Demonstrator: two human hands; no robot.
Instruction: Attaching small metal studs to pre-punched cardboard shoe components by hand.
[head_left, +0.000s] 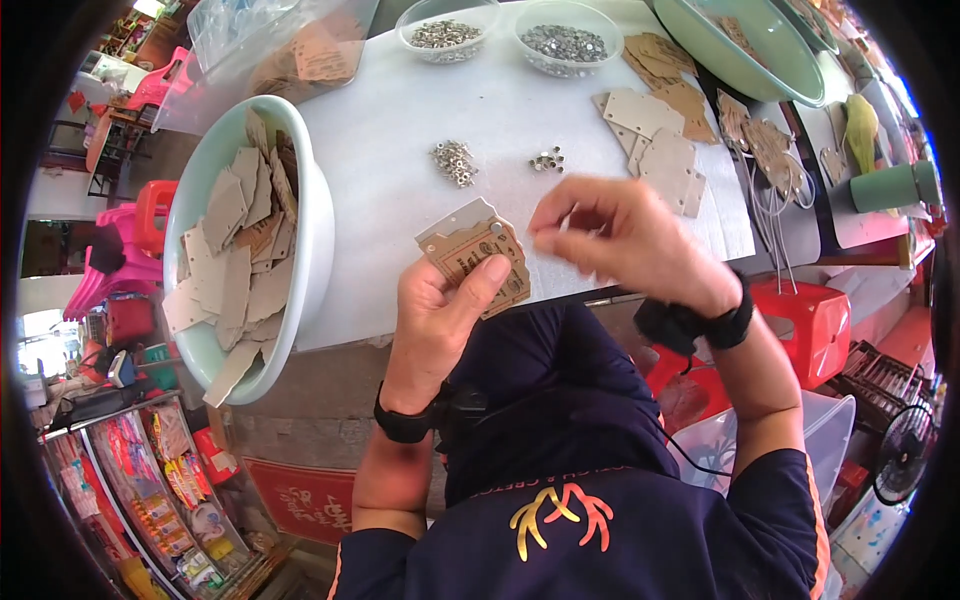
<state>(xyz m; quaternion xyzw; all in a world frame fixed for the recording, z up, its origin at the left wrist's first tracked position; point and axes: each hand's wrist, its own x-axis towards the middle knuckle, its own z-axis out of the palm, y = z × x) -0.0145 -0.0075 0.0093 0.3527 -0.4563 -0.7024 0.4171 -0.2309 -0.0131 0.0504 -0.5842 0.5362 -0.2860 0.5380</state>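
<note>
My left hand is closed on a small stack of cardboard cards, thumb on top. The upper card is brown with dark print, and a grey one sticks out behind it. A round metal stud shows near the brown card's corner. Just right of the cards is my right hand, its fingers bent in a pinch and slightly blurred; whatever they hold is hidden. On the white tabletop beyond lie a pile of small metal eyelet-like pieces and a smaller pile of metal pieces.
A pale green basin of grey cards stands left. Two clear bowls of metal pieces sit at the back. Loose cards lie right, near another green basin and a green cup. A red stool stands beside me.
</note>
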